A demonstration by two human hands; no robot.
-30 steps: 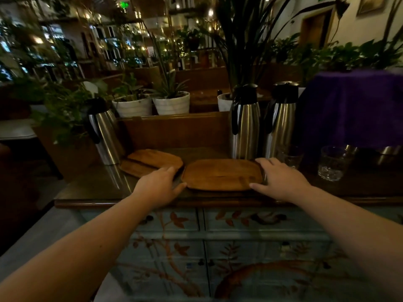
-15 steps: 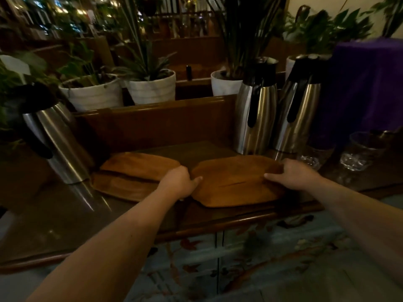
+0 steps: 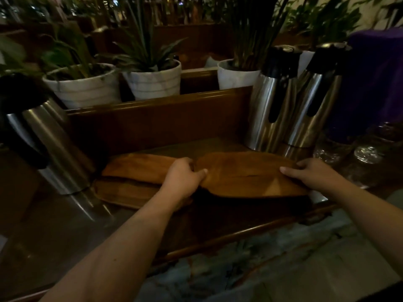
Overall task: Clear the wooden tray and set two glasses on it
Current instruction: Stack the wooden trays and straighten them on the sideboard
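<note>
Wooden tray [image 3: 244,175] is now lifting, seemingly tilted, off the counter [image 3: 65,232], left hand [image 3: 182,178] and right hand [image 3: 314,174] pinching its ends.

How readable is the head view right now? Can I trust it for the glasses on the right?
Head view: dim throughout, with wide-angle bending at the edges. The wooden tray and both hands, left hand and right hand, read clearly. The glasses are dark, smeared, known mostly by glints, so their count is unsure. The steel flasks show bright streaks.

Left hand [image 3: 182,179] and right hand [image 3: 314,174] grip opposite ends of the wooden tray [image 3: 246,175] on the dark counter [image 3: 65,225].
</note>
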